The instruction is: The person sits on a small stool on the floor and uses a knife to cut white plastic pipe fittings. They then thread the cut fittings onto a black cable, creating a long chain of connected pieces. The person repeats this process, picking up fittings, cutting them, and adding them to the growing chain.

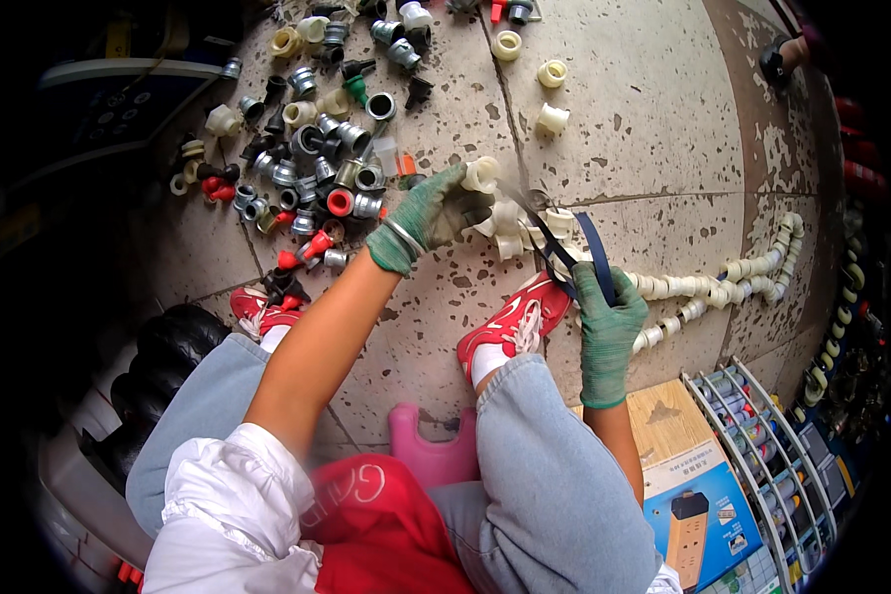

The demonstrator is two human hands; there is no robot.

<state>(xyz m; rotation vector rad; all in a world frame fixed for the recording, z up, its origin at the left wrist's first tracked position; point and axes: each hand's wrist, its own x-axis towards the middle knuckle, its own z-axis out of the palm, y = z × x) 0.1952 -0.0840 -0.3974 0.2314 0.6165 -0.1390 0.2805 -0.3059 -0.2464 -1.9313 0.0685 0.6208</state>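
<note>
My left hand [428, 216], in a green work glove, is closed with its fingertips on a white plastic pipe fitting [481, 175]. My right hand [609, 332], gloved alike, grips a dark flat strap [592, 243] that bends in a loop above the fingers. One stretch of this strap reaches up toward the held fitting; blur hides whether it passes through. More white fittings [510, 245] sit between the hands, close to the strap. From beside my right hand, a long string of white fittings [718, 290] runs right over the floor and doubles back.
A loose heap of metal, black, red and cream fittings [317, 148] spreads at the far left. Separate cream fittings [552, 73] lie farther off. Near my right knee stand a wire rack [762, 445] and a blue printed box [708, 515]. A pink stool [431, 455] is under me.
</note>
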